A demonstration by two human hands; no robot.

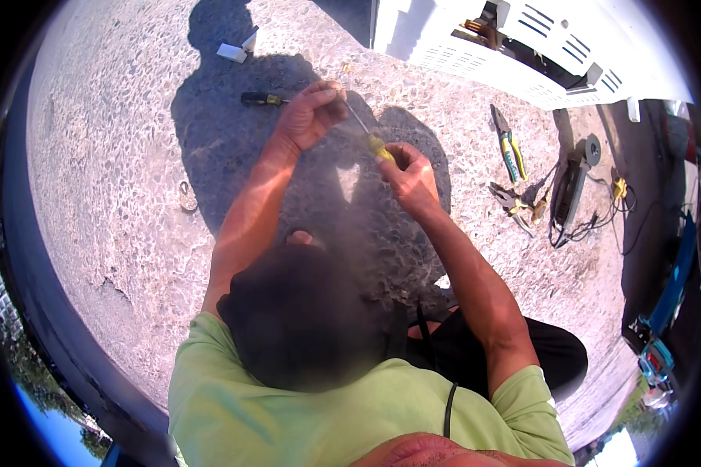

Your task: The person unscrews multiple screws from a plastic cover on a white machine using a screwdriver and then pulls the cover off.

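My right hand (411, 177) is closed around the yellow handle of a screwdriver (378, 148). Its thin metal shaft slants up and left toward my left hand (308, 117). The thumb and fingers of that hand are pinched together close to the screwdriver's tip; whatever they hold is too small to make out. On the ground just left of my left hand lies a second screwdriver (262, 99) with a black and yellow handle, its shaft partly hidden behind the hand.
A white vented metal casing (514, 74) stands at the far right, partly open. On the rough ground to the right lie long-handled pliers (511, 148), smaller pliers (512, 204) and a long dark tool (572, 191) with a cord. Small white pieces (232, 53) lie far left.
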